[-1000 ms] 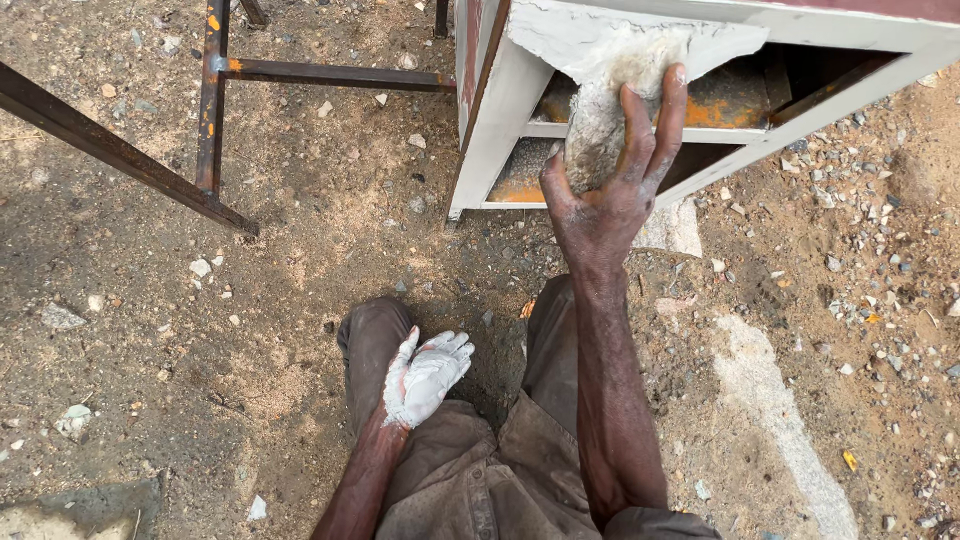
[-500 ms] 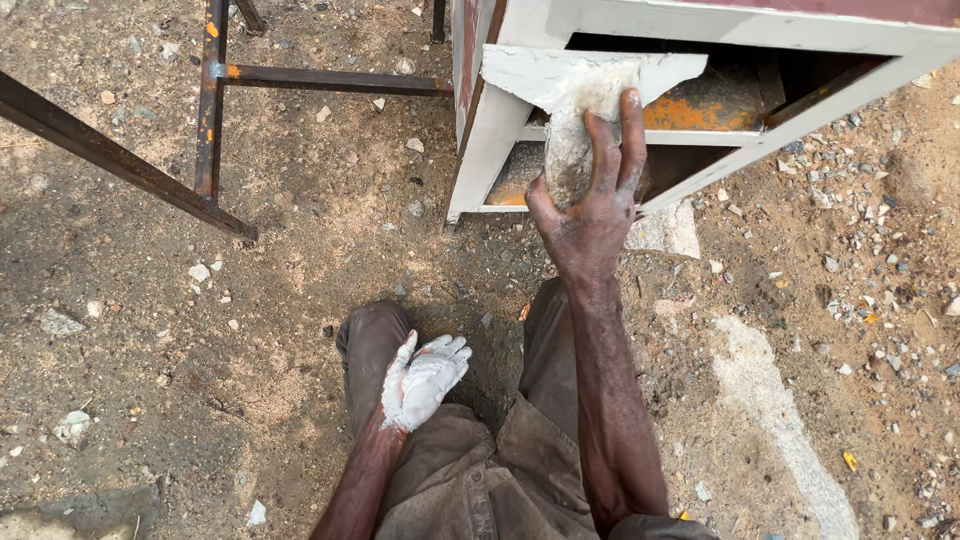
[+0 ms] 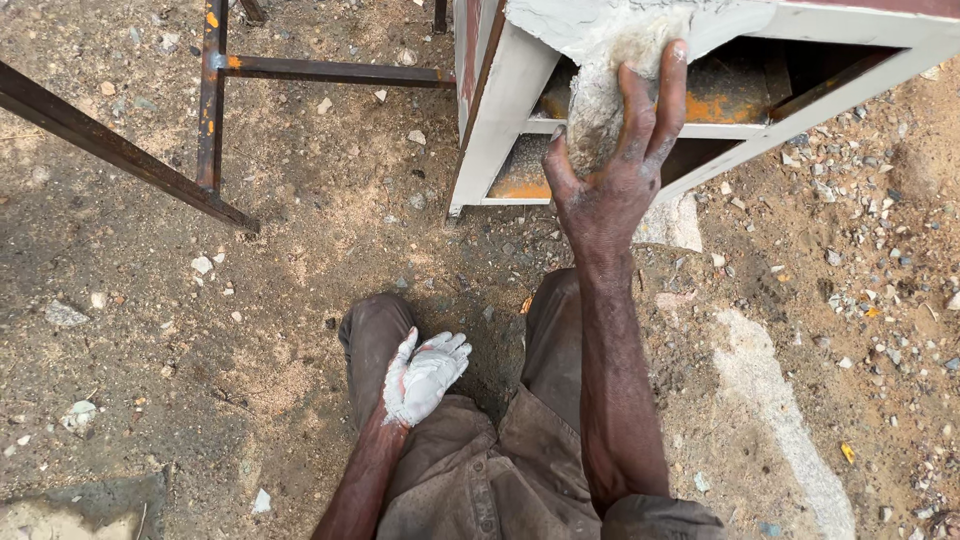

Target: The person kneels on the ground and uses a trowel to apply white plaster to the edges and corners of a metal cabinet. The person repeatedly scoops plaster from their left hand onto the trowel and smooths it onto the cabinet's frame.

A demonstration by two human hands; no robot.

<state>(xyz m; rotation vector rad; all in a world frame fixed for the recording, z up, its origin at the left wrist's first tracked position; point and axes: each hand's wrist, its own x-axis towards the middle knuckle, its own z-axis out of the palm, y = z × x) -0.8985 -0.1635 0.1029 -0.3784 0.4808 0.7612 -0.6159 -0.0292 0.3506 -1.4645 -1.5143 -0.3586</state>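
Note:
My right hand (image 3: pixel 612 170) is raised and grips a grey, rough pad or stone (image 3: pixel 605 95), pressing it against the filler-coated top edge of a white-painted metal frame (image 3: pixel 505 110). My left hand (image 3: pixel 425 375), coated in white paste, rests flat on my left knee with its fingers spread and nothing in it. I crouch over the dirt in brown trousers (image 3: pixel 480 470).
A rusty dark metal frame (image 3: pixel 210 110) of angled bars stands at upper left. Orange rust shows on the white frame's inner shelf (image 3: pixel 725 100). The ground is sandy dirt with small stones and a pale streak (image 3: pixel 770 400) at right.
My right hand has slid the grey pad leftward along the white frame's top edge. My left hand has stayed on my knee.

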